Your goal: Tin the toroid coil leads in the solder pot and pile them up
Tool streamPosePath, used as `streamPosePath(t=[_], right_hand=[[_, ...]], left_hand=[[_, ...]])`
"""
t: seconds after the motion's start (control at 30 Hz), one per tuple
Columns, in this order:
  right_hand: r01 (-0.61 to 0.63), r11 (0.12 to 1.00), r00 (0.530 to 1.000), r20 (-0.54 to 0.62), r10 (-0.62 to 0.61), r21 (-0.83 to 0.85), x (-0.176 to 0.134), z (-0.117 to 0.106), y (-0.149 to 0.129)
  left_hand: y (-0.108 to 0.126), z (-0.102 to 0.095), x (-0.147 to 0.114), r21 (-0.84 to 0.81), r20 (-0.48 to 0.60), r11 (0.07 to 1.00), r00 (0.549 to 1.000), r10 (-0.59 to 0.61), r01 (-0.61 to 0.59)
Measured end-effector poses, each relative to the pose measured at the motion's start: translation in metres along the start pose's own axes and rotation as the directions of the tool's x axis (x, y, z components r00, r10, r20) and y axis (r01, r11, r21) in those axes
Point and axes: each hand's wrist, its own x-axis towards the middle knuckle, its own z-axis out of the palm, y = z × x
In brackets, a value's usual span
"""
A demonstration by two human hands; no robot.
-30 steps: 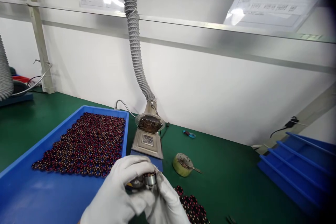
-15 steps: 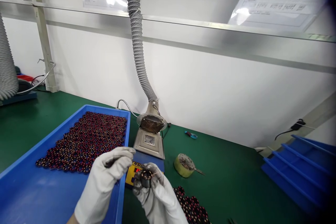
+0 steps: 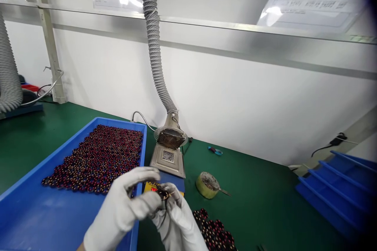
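Both hands wear white gloves with darkened fingertips. My right hand pinches a small round stator, black with copper-coloured spots on its face, low in front of the soldering unit. My left hand comes in from the left, index finger and thumb apart, the thumb smeared by motion. Its fingertips are at the stator's near-left side; whether they touch it I cannot tell. A blue tray on the left has many similar stators packed in its far part. More loose stators lie on the green table, right of my right hand.
Behind my hands stands a square metal hot plate with a fume hood and grey hose. A round yellowish tin holding a flat tool, small blue cutters and stacked blue trays are to the right.
My left hand has moved right and its fingers have parted, now beside the stator. The stator has tilted and is partly covered. My right hand stays nearly in place.
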Motion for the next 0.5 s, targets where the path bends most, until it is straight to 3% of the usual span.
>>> streamPosePath(t=[0.07, 0.17, 0.27, 0.33, 0.4, 0.5], right_hand=[[-0.001, 1.0, 1.0, -0.009, 0.001, 0.002, 0.001, 0.002, -0.001], [-0.022, 0.999, 1.0, -0.006, 0.022, -0.034, -0.007, 0.006, -0.006], [-0.017, 0.997, 1.0, -0.002, 0.017, -0.077, -0.026, 0.013, -0.012], [0.004, 0.997, 1.0, -0.011, -0.005, -0.072, -0.038, 0.019, -0.013], [0.033, 0.998, 0.999, -0.027, -0.034, -0.062, -0.045, 0.025, -0.013], [0.099, 0.992, 0.992, -0.066, -0.104, -0.079, -0.045, 0.032, -0.011]], left_hand=[[0.002, 0.005, 0.0, 0.021, 0.109, 0.997, 0.992, 0.068, -0.07], [0.001, 0.008, -0.001, -0.052, 0.045, 0.985, 0.984, 0.17, -0.167], [-0.001, 0.0, -0.003, -0.043, -0.079, 0.997, 0.995, 0.061, -0.064], [0.001, -0.006, -0.004, 0.016, -0.102, 1.0, 0.995, -0.009, 0.011], [0.004, -0.006, -0.005, 0.155, -0.029, 0.988, 1.0, -0.006, 0.011], [0.006, 0.003, -0.007, 0.353, 0.165, 0.923, 0.981, 0.099, -0.153]])
